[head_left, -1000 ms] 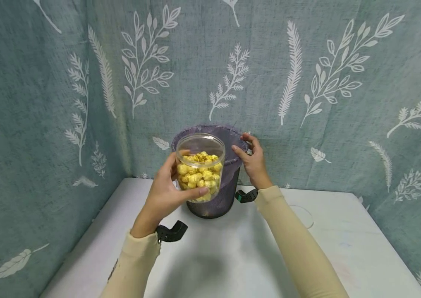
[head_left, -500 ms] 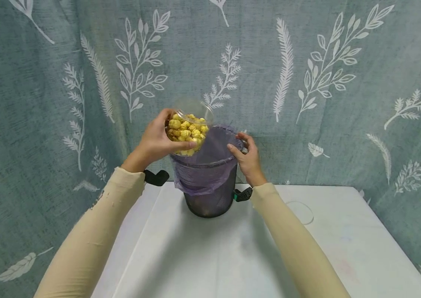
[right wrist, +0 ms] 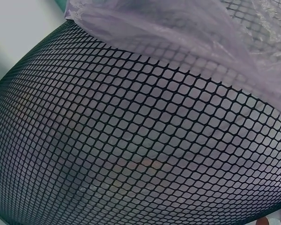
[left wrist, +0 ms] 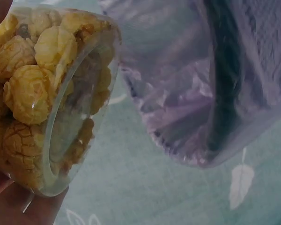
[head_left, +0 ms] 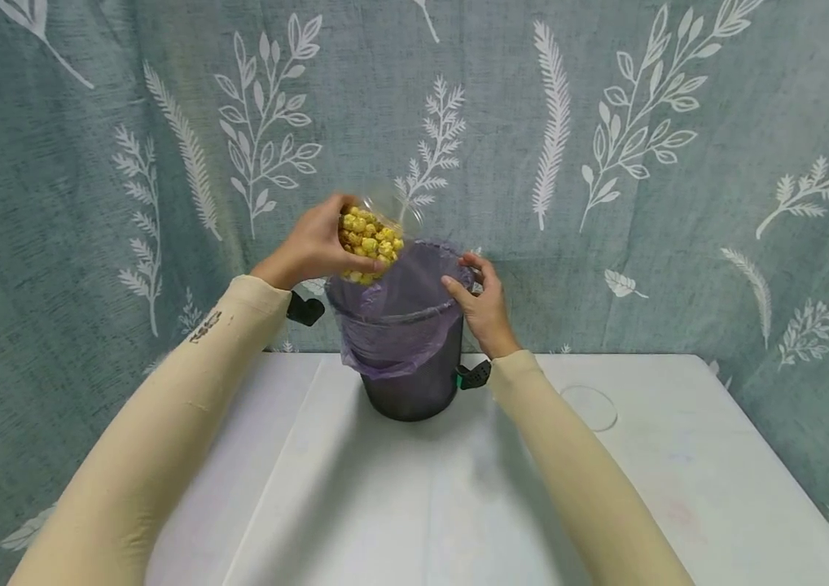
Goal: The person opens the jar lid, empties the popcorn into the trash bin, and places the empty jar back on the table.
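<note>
1 tub (left wrist: 48, 154) of popcorn (head_left: 369, 242) beside 1 lined bin (head_left: 410, 399).
The left hand (head_left: 318, 244) grips the clear tub, held tilted at the bin's 11 o'clock with the popcorn inside. At 2 o'clock, the right hand (head_left: 489, 308) holds the rim (head_left: 414, 316), thumb and fingers curved over the purple liner (head_left: 400, 350). The bin stands on a white table (head_left: 385, 505).

I have the bin (head_left: 414, 397) near the back edge of the table (head_left: 656, 464), curtain (head_left: 502, 155) behind, a bag (head_left: 403, 350) in it and over its rim. Above the rim's left, the left hand (head_left: 318, 244) holds the jar (left wrist: 56, 105), popcorn (left wrist: 28, 93) inside; the right hand (head_left: 486, 308) is at the rim's right.
</note>
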A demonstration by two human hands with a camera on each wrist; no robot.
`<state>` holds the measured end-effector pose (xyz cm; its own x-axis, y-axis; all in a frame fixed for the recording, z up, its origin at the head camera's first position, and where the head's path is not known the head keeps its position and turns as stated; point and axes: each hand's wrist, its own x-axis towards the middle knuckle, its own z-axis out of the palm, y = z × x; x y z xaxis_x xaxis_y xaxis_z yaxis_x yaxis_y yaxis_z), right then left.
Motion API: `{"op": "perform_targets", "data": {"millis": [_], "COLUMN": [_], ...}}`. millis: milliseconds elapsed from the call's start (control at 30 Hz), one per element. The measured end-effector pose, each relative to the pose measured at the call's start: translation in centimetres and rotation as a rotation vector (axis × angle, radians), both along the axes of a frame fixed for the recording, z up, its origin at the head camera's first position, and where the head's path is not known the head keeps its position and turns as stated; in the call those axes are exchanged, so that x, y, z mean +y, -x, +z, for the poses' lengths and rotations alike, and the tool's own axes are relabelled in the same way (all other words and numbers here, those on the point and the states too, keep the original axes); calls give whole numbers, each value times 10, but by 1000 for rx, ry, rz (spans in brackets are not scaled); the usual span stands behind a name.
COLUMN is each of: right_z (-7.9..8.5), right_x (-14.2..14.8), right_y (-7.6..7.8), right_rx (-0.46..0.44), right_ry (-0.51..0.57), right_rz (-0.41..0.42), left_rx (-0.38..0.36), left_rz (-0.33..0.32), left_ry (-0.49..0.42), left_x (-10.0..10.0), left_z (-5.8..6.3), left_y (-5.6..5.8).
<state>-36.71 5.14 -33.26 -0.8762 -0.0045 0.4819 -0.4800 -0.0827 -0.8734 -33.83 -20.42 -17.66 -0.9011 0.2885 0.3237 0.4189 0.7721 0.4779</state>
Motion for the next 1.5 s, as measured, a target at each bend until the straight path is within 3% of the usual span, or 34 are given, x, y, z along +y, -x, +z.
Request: {"op": "perform_targets", "data": {"millis": [333,600,1133,1500], "right_z": [-3,-4,-2,-3], "right_x": [-3,-3,0,2], "right_y": [2,1,4,4], "right_rx": [-19,-12,14,6], "right_ry": [9,-16,-30,-34], "right_rz": [0,-11,-27,-27], "left_rx": [-41,-85,-61,-22], "left_rz": [-59,-59,-26,-41], "left_ry": [166,333,583,648], "left_x": [5,8,12,20], "left_z": [11,19,21,21], "left_y": [17,24,24,25]}}
